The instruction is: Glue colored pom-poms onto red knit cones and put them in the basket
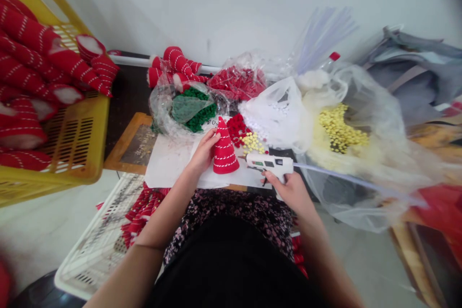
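Note:
My left hand [205, 150] grips a red felt cone [225, 151] with white stitched lines, its tip pointing away from me. The cone is above white paper [169, 154] on the table. In my right hand [288, 185] is a white glue gun [270, 162], its nozzle aimed left toward the cone, a short gap apart. A long pale glue stick [335, 173] runs out of its back to the right. Just beyond lie small red pompoms [236, 129] and yellow pompoms [252, 142].
A yellow crate [86, 139] full of red cones stands left. A white basket [90, 240] with red pieces sits below. Bags of green pompoms [193, 108], red pieces [238, 82], white pompoms [277, 110] and yellow pompoms [341, 130] line the back. Glue sticks [325, 33] lean on the wall.

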The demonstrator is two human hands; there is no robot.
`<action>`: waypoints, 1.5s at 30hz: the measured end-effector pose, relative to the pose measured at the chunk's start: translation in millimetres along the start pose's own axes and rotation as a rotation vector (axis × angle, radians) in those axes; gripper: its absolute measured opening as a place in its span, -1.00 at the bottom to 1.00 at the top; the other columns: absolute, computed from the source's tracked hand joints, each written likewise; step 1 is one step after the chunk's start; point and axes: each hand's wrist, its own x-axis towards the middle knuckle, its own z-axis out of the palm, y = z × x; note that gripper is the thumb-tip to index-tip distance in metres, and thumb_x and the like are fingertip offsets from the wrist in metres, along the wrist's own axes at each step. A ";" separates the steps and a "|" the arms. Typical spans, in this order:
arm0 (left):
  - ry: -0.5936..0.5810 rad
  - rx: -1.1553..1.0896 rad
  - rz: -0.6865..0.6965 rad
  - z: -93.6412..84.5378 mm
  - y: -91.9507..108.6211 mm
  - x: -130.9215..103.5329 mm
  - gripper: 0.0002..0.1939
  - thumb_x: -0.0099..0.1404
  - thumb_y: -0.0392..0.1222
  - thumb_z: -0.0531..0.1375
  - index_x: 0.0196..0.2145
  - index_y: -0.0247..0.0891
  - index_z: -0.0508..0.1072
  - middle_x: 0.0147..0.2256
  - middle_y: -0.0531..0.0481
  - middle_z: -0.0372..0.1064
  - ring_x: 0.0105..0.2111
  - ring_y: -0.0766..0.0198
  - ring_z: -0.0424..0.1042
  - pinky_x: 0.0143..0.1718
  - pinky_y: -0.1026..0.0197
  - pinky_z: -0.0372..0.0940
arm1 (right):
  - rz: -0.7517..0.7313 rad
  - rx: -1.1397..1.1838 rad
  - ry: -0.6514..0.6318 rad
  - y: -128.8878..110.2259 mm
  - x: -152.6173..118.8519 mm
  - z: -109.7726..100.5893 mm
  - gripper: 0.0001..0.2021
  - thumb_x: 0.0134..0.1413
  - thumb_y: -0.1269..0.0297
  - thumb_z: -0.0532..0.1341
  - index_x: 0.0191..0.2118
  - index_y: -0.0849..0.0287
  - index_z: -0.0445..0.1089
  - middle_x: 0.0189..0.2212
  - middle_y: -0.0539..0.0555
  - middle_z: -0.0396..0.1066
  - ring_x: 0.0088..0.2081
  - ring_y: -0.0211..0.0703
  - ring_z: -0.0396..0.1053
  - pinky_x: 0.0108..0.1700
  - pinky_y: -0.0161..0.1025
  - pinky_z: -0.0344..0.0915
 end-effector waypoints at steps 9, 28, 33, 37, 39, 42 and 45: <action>-0.010 -0.013 0.007 -1.2 0.3 -1.4 -0.54 0.10 0.08 0.49 -0.15 -0.19 0.50 -0.33 0.06 0.52 -0.35 0.22 0.51 -0.25 0.20 0.36 | 0.001 0.124 0.017 -1.6 -5.9 -9.8 -0.54 0.30 -0.12 0.23 -0.30 0.17 0.68 -0.26 0.16 0.68 -0.20 0.03 0.58 -0.14 -0.19 0.45; -0.094 0.035 0.003 0.2 -5.8 -4.1 -0.59 0.12 -0.03 0.44 -0.11 -0.17 0.51 -0.24 0.02 0.58 -0.25 0.10 0.57 -0.18 0.15 0.38 | -0.193 0.022 0.088 -34.4 13.5 24.5 -0.67 0.29 0.02 0.25 -0.38 0.13 0.55 -0.37 0.10 0.62 -0.25 0.00 0.57 -0.17 -0.21 0.47; -0.085 0.031 0.000 -0.2 -6.8 -3.5 -0.59 0.12 -0.03 0.44 -0.11 -0.17 0.50 -0.29 0.03 0.57 -0.31 0.15 0.54 -0.20 0.16 0.37 | -0.215 -0.016 0.103 -39.1 12.6 21.3 -0.67 0.27 0.04 0.25 -0.43 0.11 0.53 -0.38 0.11 0.63 -0.26 0.02 0.58 -0.14 -0.17 0.50; -0.054 0.032 0.003 -2.1 -7.6 -1.9 -0.57 0.12 -0.01 0.44 -0.10 -0.18 0.50 -0.29 0.02 0.56 -0.30 0.14 0.54 -0.21 0.16 0.34 | -0.275 -0.028 0.135 -35.3 12.0 20.2 -0.73 0.26 0.06 0.28 -0.35 0.10 0.59 -0.24 0.17 0.67 -0.10 0.13 0.61 0.05 -0.04 0.50; -0.043 0.038 0.013 -2.5 -7.2 -1.8 -0.58 0.12 0.01 0.44 -0.10 -0.18 0.51 -0.29 0.01 0.55 -0.29 0.13 0.53 -0.22 0.17 0.33 | -0.279 -0.031 0.166 -34.1 12.4 19.8 -0.77 0.25 0.08 0.30 -0.27 0.11 0.61 -0.17 0.19 0.67 -0.06 0.15 0.62 0.08 -0.01 0.50; -0.047 0.042 0.013 -1.4 -5.7 -3.5 -0.61 0.12 0.01 0.43 -0.13 -0.18 0.52 -0.29 0.02 0.55 -0.31 0.15 0.51 -0.23 0.17 0.33 | -0.272 -0.002 0.190 -37.2 14.8 19.9 -0.77 0.27 0.10 0.29 -0.27 0.11 0.61 -0.19 0.16 0.67 -0.07 0.13 0.61 0.11 -0.01 0.49; -0.060 0.042 0.005 0.7 -3.9 -6.7 -0.61 0.11 0.00 0.45 -0.14 -0.17 0.53 -0.29 0.03 0.55 -0.33 0.19 0.50 -0.22 0.18 0.34 | -0.272 0.058 0.201 -43.1 18.8 22.2 -0.75 0.28 0.09 0.28 -0.34 0.11 0.58 -0.22 0.14 0.66 -0.06 0.11 0.61 0.15 -0.02 0.47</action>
